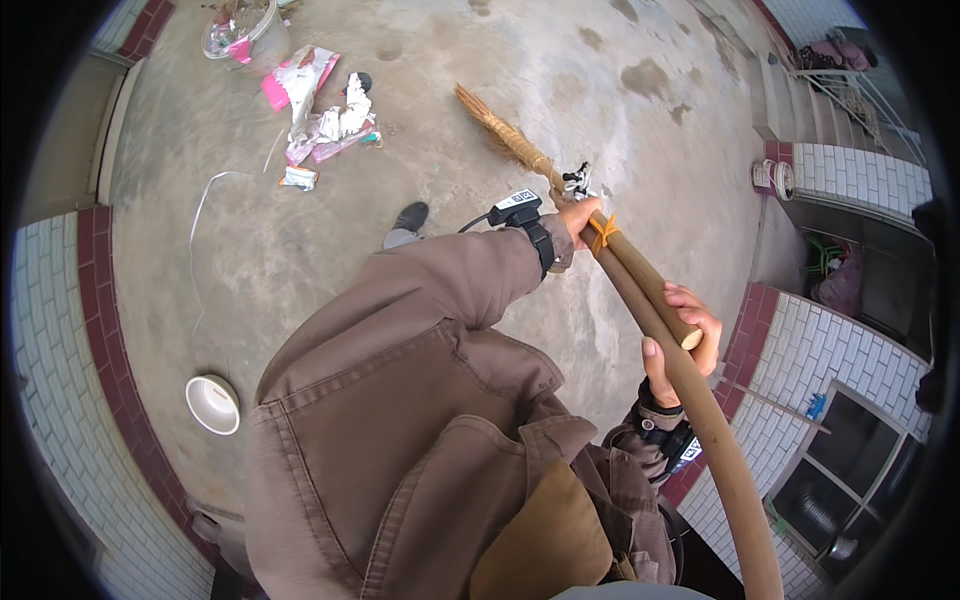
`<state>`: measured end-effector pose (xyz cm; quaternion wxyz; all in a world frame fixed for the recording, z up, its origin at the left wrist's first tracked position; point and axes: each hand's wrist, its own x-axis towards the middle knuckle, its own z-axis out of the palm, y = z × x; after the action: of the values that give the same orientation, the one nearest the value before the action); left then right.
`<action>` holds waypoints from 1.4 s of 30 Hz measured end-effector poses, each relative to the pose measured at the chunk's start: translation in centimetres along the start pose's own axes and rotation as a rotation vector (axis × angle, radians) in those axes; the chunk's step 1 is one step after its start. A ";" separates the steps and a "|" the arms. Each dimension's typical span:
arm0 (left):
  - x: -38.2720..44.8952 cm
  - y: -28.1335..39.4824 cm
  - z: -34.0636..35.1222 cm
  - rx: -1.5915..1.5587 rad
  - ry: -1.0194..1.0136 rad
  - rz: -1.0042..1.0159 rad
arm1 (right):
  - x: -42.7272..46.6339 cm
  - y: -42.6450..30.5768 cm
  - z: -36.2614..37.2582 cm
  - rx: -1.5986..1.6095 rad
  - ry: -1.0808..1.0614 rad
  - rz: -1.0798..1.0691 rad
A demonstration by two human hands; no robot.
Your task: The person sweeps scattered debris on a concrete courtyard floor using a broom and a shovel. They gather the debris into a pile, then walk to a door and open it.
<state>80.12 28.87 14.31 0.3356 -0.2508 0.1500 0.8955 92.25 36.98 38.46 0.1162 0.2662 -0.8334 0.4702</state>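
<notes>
Two wooden poles lie side by side across the view, bound together by an orange tie [604,235]. The shorter pole [645,289] shows its cut end, while the longer pole [716,442] runs on past the lower edge. My left hand [579,220] grips the poles just beyond the tie. Around the shorter pole's end and the longer pole, my right hand [686,334] is wrapped, thumb on the near side. Past my left hand, a straw broom head [514,142] points away over the concrete floor. Black and white strips [577,182] are knotted near its neck.
Torn pink and white packaging [322,112] litters the concrete floor [420,300] near a clear bucket [247,45] of rubbish. A white basin [213,405] sits at left. Tiled walls [832,360] flank both sides; steps [817,112] rise at upper right. My shoe [412,217] shows ahead.
</notes>
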 end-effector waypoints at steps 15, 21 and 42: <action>-7.7 1.5 -6.3 0.031 0.169 -0.079 | 0.5 -4.1 6.2 0.191 0.048 0.165; -11.6 6.0 -2.9 0.044 0.208 0.051 | 4.1 -7.8 5.9 0.201 0.058 0.025; -23.2 30.1 -16.2 0.446 0.732 0.504 | 11.0 -6.4 24.8 0.457 -0.061 0.149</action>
<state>80.44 -12.39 16.68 0.0796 -0.4269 0.5019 0.7480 88.02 9.61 34.80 -0.0074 0.2377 -0.7258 0.6455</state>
